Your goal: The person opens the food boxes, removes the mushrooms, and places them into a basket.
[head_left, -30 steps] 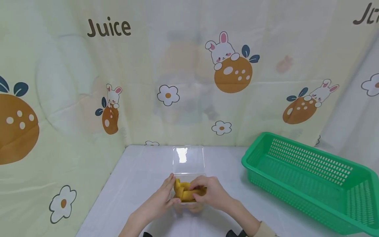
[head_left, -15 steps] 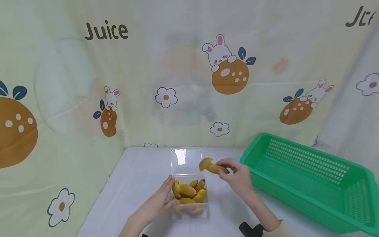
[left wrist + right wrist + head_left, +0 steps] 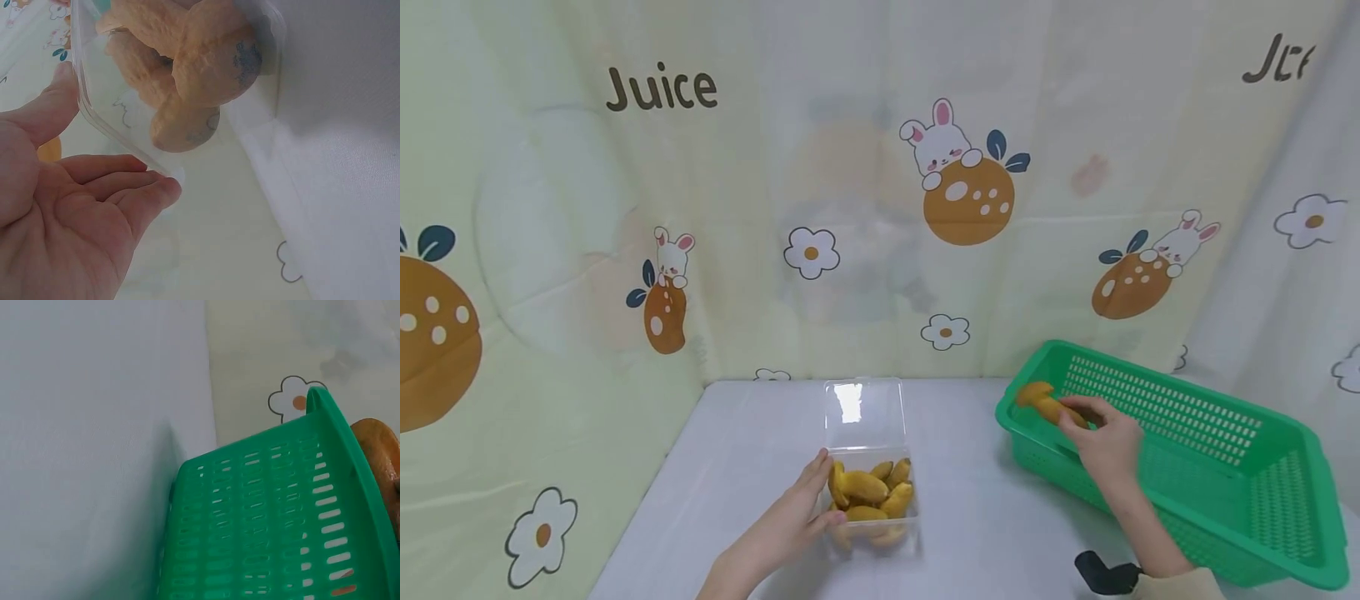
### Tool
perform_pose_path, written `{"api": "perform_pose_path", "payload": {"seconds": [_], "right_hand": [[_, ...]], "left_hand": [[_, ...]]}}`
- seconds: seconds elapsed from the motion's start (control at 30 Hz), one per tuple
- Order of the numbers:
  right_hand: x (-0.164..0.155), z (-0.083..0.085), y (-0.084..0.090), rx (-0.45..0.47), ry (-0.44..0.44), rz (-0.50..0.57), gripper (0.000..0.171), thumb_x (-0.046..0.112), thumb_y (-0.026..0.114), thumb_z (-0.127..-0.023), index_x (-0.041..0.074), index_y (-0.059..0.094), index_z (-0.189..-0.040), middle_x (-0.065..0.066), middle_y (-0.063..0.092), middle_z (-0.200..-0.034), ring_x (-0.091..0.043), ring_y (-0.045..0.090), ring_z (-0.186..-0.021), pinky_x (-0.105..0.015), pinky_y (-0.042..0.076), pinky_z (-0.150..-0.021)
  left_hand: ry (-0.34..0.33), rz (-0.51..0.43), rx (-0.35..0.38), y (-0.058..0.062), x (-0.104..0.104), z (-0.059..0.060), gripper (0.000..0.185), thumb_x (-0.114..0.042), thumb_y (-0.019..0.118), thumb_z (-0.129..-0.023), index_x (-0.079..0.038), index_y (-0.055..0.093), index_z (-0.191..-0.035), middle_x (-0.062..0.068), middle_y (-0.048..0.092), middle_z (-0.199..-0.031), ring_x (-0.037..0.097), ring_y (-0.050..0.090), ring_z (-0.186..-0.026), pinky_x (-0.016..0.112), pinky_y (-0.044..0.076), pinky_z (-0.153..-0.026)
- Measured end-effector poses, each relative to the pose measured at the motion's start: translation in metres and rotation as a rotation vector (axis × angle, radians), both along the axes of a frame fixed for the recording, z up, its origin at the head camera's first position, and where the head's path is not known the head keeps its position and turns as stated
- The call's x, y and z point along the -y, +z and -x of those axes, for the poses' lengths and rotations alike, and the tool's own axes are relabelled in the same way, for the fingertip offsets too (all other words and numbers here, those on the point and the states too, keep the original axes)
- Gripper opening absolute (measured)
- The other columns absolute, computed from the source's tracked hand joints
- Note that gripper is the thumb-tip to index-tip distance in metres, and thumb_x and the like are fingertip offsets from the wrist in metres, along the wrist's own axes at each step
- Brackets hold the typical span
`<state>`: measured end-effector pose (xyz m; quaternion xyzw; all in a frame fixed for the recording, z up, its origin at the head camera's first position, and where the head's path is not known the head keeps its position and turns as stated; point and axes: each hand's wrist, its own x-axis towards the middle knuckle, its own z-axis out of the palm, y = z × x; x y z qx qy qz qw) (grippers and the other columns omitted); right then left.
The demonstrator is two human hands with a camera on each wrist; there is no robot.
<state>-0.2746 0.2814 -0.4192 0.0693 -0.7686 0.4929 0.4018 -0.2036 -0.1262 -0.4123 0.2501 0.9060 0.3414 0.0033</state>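
Note:
My right hand (image 3: 1108, 442) pinches a yellow-brown mushroom (image 3: 1041, 400) by its stem, cap pointing left, over the left end of a green plastic basket (image 3: 1037, 462). The right wrist view shows part of that mushroom (image 3: 375, 447) beyond the basket's rim. Against the left side of a clear plastic box (image 3: 872, 523) rests my left hand (image 3: 778, 529), fingers along the wall and thumb near the front corner. Several similar mushrooms (image 3: 865, 487) lie piled inside the box. In the left wrist view my fingertips (image 3: 165, 187) touch the box's edge, with mushrooms (image 3: 215, 59) showing through the wall.
The box's clear lid (image 3: 865, 417) stands open at its back. A white cloth covers the table (image 3: 970, 500). Printed curtains (image 3: 850, 192) hang behind and to the left. The long basket occupies the table's right side.
My right hand has lifted a mushroom out of the box and carried it right, over the basket. My left hand has stayed at the box. The head view has shifted slightly.

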Motion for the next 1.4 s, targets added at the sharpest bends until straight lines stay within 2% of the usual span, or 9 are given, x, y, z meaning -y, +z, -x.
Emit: {"api": "perform_pose_path", "payload": {"seconds": [0.07, 0.17, 0.3, 0.43, 0.67, 0.87, 1.1, 1.27, 1.4], "right_hand": [[0.002, -0.006, 0.006, 0.078, -0.086, -0.087, 0.014, -0.001, 0.069, -0.075, 0.001, 0.071, -0.088, -0.008, 0.068, -0.081, 0.006, 0.056, -0.071, -0.007, 0.044, -0.056], [0.001, -0.008, 0.009, 0.159, -0.124, -0.186, 0.014, 0.000, 0.071, -0.075, 0.001, 0.072, -0.089, -0.013, 0.068, -0.081, 0.004, 0.055, -0.068, -0.009, 0.043, -0.055], [0.001, -0.009, 0.012, 0.263, -0.124, -0.258, 0.013, 0.002, 0.071, -0.077, 0.003, 0.073, -0.089, -0.011, 0.069, -0.083, -0.006, 0.058, -0.071, -0.012, 0.044, -0.056], [0.002, -0.010, 0.014, 0.316, -0.101, -0.293, 0.011, 0.004, 0.072, -0.077, 0.004, 0.073, -0.088, -0.008, 0.069, -0.083, -0.013, 0.060, -0.074, -0.015, 0.044, -0.058], [0.001, -0.009, 0.012, 0.298, -0.059, -0.277, 0.009, 0.006, 0.070, -0.079, 0.002, 0.073, -0.086, -0.008, 0.069, -0.077, -0.008, 0.060, -0.066, -0.020, 0.046, -0.053], [-0.001, -0.006, 0.007, 0.277, -0.058, -0.223, 0.009, 0.010, 0.071, -0.081, 0.003, 0.072, -0.086, -0.001, 0.068, -0.073, -0.003, 0.058, -0.064, -0.036, 0.049, -0.048], [0.003, -0.013, 0.014, 0.285, -0.067, -0.241, 0.009, 0.009, 0.069, -0.081, 0.003, 0.073, -0.087, -0.009, 0.069, -0.078, -0.003, 0.059, -0.066, -0.020, 0.047, -0.052], [0.005, -0.012, 0.014, 0.269, -0.052, -0.182, 0.010, 0.013, 0.071, -0.082, 0.005, 0.074, -0.087, -0.006, 0.070, -0.079, -0.001, 0.059, -0.068, -0.015, 0.046, -0.054], [0.020, -0.013, 0.021, 0.253, 0.069, -0.112, 0.015, 0.017, 0.071, -0.082, 0.004, 0.073, -0.091, -0.005, 0.070, -0.081, -0.001, 0.060, -0.071, -0.015, 0.048, -0.057]], "left_hand": [[0.002, -0.001, 0.001, 0.000, 0.001, 0.000, 0.073, -0.028, 0.059, -0.090, 0.011, 0.023, -0.141, 0.025, 0.012, -0.149, 0.041, 0.015, -0.134, 0.055, 0.019, -0.105], [0.002, -0.006, 0.005, -0.001, 0.001, 0.000, 0.073, -0.029, 0.058, -0.090, 0.010, 0.023, -0.141, 0.024, 0.011, -0.149, 0.041, 0.015, -0.134, 0.055, 0.019, -0.105], [0.004, -0.011, 0.008, -0.001, 0.002, -0.001, 0.073, -0.028, 0.058, -0.090, 0.010, 0.023, -0.141, 0.024, 0.011, -0.149, 0.041, 0.014, -0.134, 0.055, 0.019, -0.105], [0.007, -0.011, 0.009, -0.002, 0.003, -0.001, 0.073, -0.029, 0.059, -0.090, 0.010, 0.023, -0.141, 0.024, 0.012, -0.149, 0.041, 0.014, -0.134, 0.055, 0.019, -0.105], [0.006, -0.022, 0.007, -0.003, 0.003, -0.002, 0.073, -0.028, 0.059, -0.090, 0.009, 0.024, -0.141, 0.024, 0.012, -0.149, 0.041, 0.015, -0.134, 0.054, 0.019, -0.105], [0.007, -0.019, 0.001, -0.003, 0.003, -0.002, 0.073, -0.029, 0.059, -0.090, 0.009, 0.024, -0.141, 0.024, 0.013, -0.149, 0.041, 0.017, -0.133, 0.054, 0.021, -0.104], [0.004, -0.025, 0.009, -0.002, 0.003, -0.003, 0.073, -0.029, 0.058, -0.090, 0.009, 0.023, -0.141, 0.024, 0.012, -0.149, 0.042, 0.017, -0.133, 0.054, 0.021, -0.104], [0.003, -0.013, 0.006, -0.002, 0.002, -0.002, 0.073, -0.030, 0.057, -0.091, 0.008, 0.022, -0.142, 0.022, 0.012, -0.150, 0.041, 0.018, -0.133, 0.053, 0.022, -0.104], [0.003, -0.005, -0.001, -0.001, 0.002, -0.001, 0.073, -0.031, 0.057, -0.091, 0.008, 0.022, -0.142, 0.021, 0.012, -0.150, 0.040, 0.021, -0.133, 0.053, 0.023, -0.104]]}}
